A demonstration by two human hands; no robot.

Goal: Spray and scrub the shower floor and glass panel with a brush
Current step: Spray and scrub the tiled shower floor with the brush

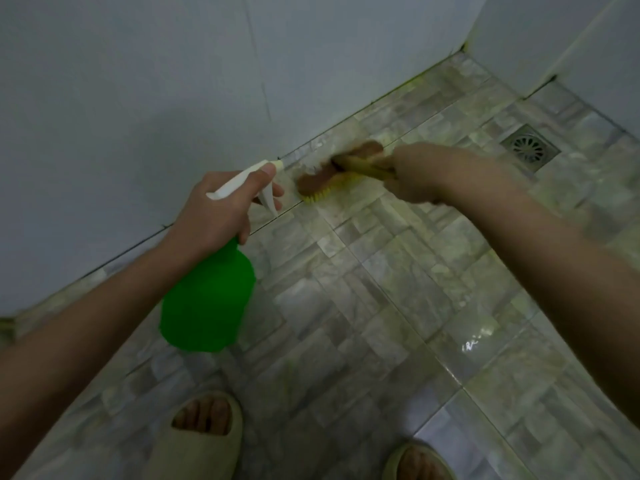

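One view, head cam. Left hand (221, 202) grips bottle (207, 296) at the neck, fingers wrapped under the white spray head, thumb along its top, one finger at the trigger. The nozzle points at the floor (381, 289) by the wall (138, 98). The green plastic body hangs below the hand, off the floor. Weight depends on fill and the level isn't visible. Probably slick when wet, so the neck is the right hold.

Right hand (415, 174) is closed round the yellow handle of the brush (332, 171); it's blurred, so finger detail is unclear. The brush has a brown back and yellow bristles down on the tiles, just beside the wall base and near the nozzle. It looks stiff and light; hold by the handle and press down. The floor is glossy and wet, likely slippery. Drain (530, 147) sits well right of the brush. Slippers (204, 434) at bottom. Can't tell which surface is the glass panel.
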